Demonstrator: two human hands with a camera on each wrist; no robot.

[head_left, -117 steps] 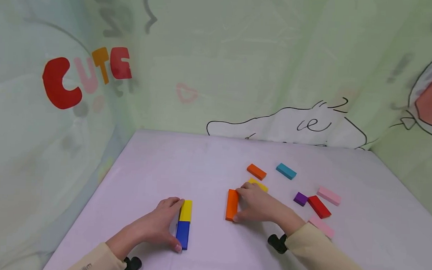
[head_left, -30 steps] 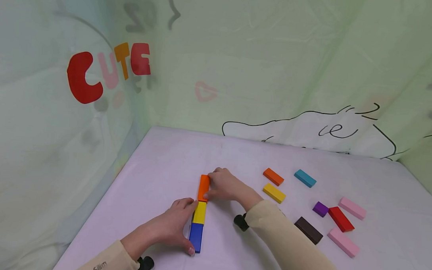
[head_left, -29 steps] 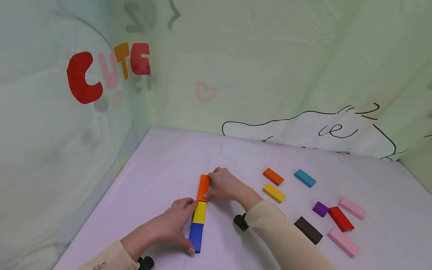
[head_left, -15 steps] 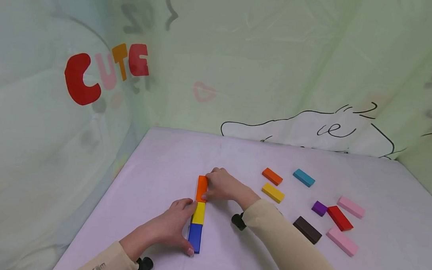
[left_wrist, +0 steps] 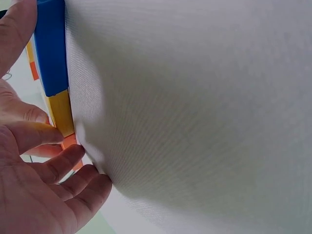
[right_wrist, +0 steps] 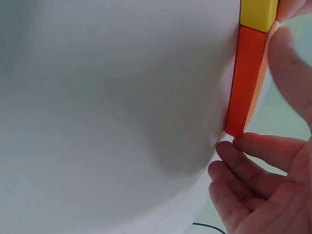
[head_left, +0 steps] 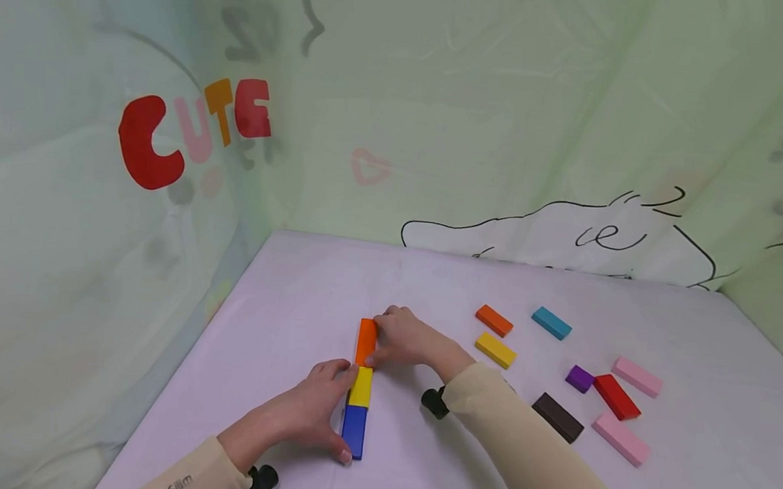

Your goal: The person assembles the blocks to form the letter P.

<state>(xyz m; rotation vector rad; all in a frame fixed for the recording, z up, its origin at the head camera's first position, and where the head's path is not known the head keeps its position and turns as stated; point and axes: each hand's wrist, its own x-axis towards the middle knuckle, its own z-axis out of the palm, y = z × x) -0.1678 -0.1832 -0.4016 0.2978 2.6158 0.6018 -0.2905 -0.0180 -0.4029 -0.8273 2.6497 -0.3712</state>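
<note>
A blue block [head_left: 354, 432], a yellow block [head_left: 360, 386] and an orange block [head_left: 366, 341] form a straight line on the table, running away from me end to end. My left hand [head_left: 314, 407] lies along the left side, its thumb at the near end of the blue block and its index fingertip by the yellow one's far end. From the right, my right hand [head_left: 406, 338] holds the orange block lengthwise. In the right wrist view, its index fingertip meets the orange block's [right_wrist: 245, 80] far end, with the thumb beside the end that adjoins yellow.
Loose blocks lie to the right: orange [head_left: 494, 321], yellow [head_left: 496, 349], light blue [head_left: 551, 323], purple [head_left: 579, 379], red [head_left: 616, 396], dark brown [head_left: 557, 417] and two pink ones, one farther [head_left: 637, 376] and one nearer [head_left: 621, 438]. A printed curtain [head_left: 473, 118] rises behind the table.
Since the oldest frame, my right hand has brought the orange block leftward against the yellow one's far end. The dark brown block has come into sight. Over the last second, hands and blocks hardly move.
</note>
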